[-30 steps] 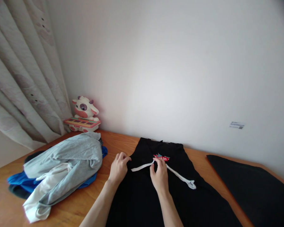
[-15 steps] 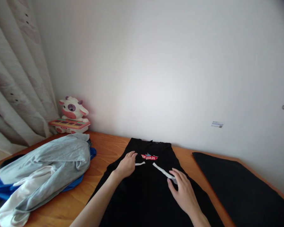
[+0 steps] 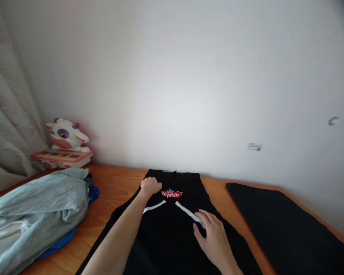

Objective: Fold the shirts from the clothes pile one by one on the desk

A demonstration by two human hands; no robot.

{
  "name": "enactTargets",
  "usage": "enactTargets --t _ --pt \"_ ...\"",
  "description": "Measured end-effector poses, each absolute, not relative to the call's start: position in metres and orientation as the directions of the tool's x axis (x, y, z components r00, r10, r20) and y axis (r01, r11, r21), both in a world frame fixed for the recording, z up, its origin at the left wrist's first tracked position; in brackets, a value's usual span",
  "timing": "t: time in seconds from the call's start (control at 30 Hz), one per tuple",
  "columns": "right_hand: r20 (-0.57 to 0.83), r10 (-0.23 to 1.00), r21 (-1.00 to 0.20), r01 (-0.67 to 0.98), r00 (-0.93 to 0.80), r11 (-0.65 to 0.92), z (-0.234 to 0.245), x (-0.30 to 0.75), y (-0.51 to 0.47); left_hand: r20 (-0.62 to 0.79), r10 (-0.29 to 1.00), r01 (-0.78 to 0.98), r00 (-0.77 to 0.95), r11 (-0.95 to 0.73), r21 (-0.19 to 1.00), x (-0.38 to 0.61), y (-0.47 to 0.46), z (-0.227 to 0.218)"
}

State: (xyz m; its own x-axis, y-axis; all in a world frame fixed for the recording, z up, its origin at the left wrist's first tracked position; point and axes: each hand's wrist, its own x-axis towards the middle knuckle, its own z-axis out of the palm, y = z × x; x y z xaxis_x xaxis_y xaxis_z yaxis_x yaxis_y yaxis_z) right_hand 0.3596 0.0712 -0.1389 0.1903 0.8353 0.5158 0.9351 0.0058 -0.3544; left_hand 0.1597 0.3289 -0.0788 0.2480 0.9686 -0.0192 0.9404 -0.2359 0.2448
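A black shirt (image 3: 172,233) lies spread on the wooden table, its collar end near the wall. It has a red "Remain" print (image 3: 172,194) and two slanting white strips, a left strip (image 3: 155,206) and a right strip (image 3: 186,209). My left hand (image 3: 151,186) is closed at the shirt's upper left edge, beside the print. Its fingers are curled down against the fabric, and the fingertips are hidden. My right hand (image 3: 213,235) rests over the lower end of the right strip, thumb and fingers apart, holding nothing.
Grey, white and blue clothes lie in a heap (image 3: 46,214) at the left. Behind them stands a cow-shaped toy keyboard (image 3: 64,147) near a curtain (image 3: 8,114). A folded black cloth (image 3: 281,225) lies at the right. The wall (image 3: 189,95) borders the wooden table (image 3: 114,175).
My left hand has moved up the shirt toward its shoulder edge and closed, uncovering more of the left white strip. My right hand stays on the right strip. The view has shifted right.
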Motion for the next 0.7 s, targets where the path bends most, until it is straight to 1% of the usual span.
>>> enactTargets --t 0.17,0.23,0.33,0.47,0.53,0.63,0.7 --pt "0.497 0.844 -0.362 0.932 0.204 -0.011 -0.136 0.359 0.071 -0.025 0.974 0.943 0.225 -0.211 0.257 0.164 0.344 -0.083" --pt "0.489 0.847 -0.364 0.931 0.207 -0.017 -0.134 0.359 0.071 -0.008 0.97 0.934 0.243 -0.232 0.271 0.163 0.344 -0.083" --pt "0.491 0.847 -0.364 0.931 0.204 -0.013 -0.133 0.358 0.07 0.075 0.934 0.89 0.348 -0.355 0.286 0.162 0.329 -0.087" --pt "0.491 0.85 -0.357 0.934 0.189 -0.002 -0.134 0.359 0.07 0.208 0.826 0.783 0.524 -0.563 0.263 0.151 0.29 -0.104" --pt "0.499 0.846 -0.358 0.934 0.185 0.007 -0.136 0.36 0.07 0.255 0.773 0.732 0.581 -0.633 0.252 0.138 0.274 -0.117" --pt "0.511 0.84 -0.365 0.931 0.184 0.018 -0.14 0.361 0.069 0.274 0.758 0.709 0.592 -0.651 0.272 0.111 0.263 -0.129" --pt "0.516 0.837 -0.37 0.929 0.181 0.027 -0.142 0.361 0.068 0.243 0.773 0.685 0.586 -0.633 0.361 0.091 0.265 -0.129"
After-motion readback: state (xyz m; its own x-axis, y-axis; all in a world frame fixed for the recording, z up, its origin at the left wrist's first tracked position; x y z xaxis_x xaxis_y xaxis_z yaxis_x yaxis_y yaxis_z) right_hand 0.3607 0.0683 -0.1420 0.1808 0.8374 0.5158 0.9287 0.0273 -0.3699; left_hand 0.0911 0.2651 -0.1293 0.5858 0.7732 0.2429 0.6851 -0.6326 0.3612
